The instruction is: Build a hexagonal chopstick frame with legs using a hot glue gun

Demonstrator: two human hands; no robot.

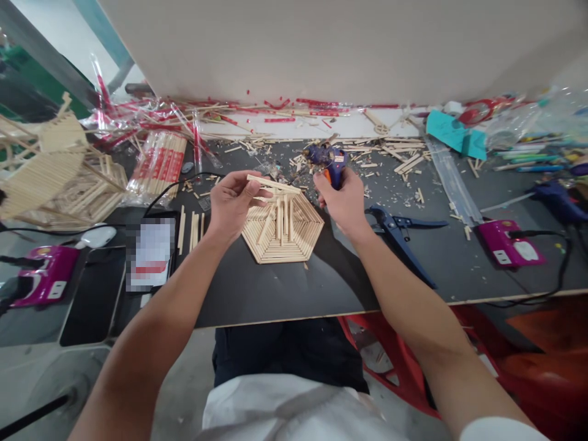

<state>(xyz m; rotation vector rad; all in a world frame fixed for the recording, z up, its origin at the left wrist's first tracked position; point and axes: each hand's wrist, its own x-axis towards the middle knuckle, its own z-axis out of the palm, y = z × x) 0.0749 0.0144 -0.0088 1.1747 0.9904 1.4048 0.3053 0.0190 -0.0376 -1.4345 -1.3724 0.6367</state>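
My left hand (236, 199) pinches pale wooden sticks (274, 184) above the far left part of a hexagonal stick panel (282, 252). The panel lies flat on the dark table, with several loose sticks (278, 219) on its middle. My right hand (342, 199) is wrapped round a dark blue glue gun (331, 160), held beyond the panel's far right edge. The gun's nozzle points left, apart from the held sticks. Several short sticks (192, 229) lie on the table left of the panel.
Blue cutters (399, 239) lie to the right, near a purple power socket (509, 244). Two phones (150, 254) and another purple socket (54, 275) are at left. Stick structures (68, 177) stand far left. Stick scraps and red wrappers (321, 111) litter the back.
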